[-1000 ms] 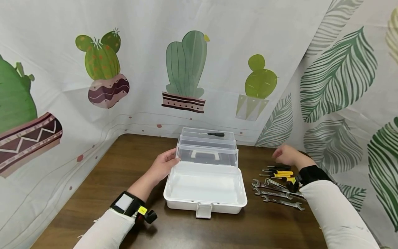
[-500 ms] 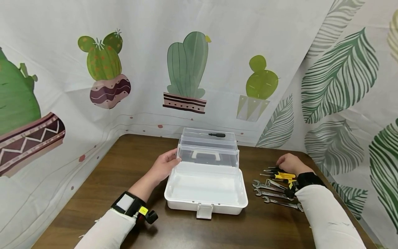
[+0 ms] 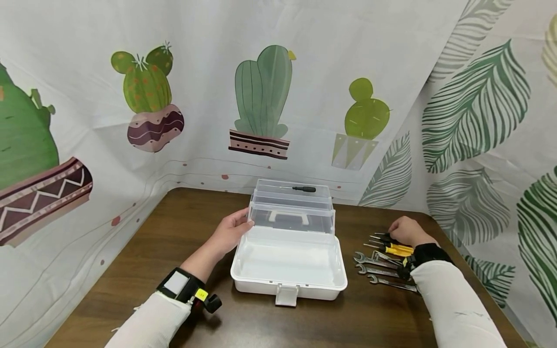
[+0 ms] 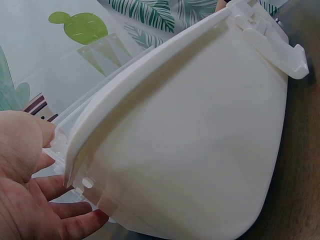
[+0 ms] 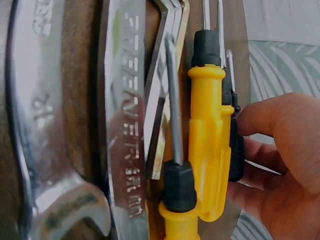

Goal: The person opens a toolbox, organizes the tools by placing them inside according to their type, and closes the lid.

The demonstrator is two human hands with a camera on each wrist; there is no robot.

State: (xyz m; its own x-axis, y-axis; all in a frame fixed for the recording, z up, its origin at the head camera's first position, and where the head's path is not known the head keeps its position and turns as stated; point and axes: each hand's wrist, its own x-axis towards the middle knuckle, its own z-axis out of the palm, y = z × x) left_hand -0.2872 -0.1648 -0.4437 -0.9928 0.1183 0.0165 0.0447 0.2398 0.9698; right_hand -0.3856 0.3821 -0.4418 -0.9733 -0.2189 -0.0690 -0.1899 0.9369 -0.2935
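A white toolbox point(image 3: 287, 261) stands with its clear lid point(image 3: 300, 217) tipped back. My left hand point(image 3: 230, 229) holds the lid's left side near the hinge corner, thumb in front and fingers behind. A black-handled screwdriver point(image 3: 303, 189) lies in the upper part of the lid. At the right, my right hand point(image 3: 409, 231) pinches the handle of a black screwdriver point(image 5: 236, 155), the farthest of the row of tools. Beside it lie yellow-handled screwdrivers point(image 5: 206, 115), close to the fingers in the right wrist view.
Hex keys point(image 5: 160, 100) and several steel wrenches point(image 3: 378, 271) lie on the brown table point(image 3: 348, 324), nearer than the screwdrivers. The box's white latch point(image 3: 286, 295) hangs down at the front. A printed cloth point(image 3: 200, 96) hangs behind the table.
My right hand has come down from above the tools' far end onto the black screwdriver. My left hand stays at the lid; the view has shifted slightly.
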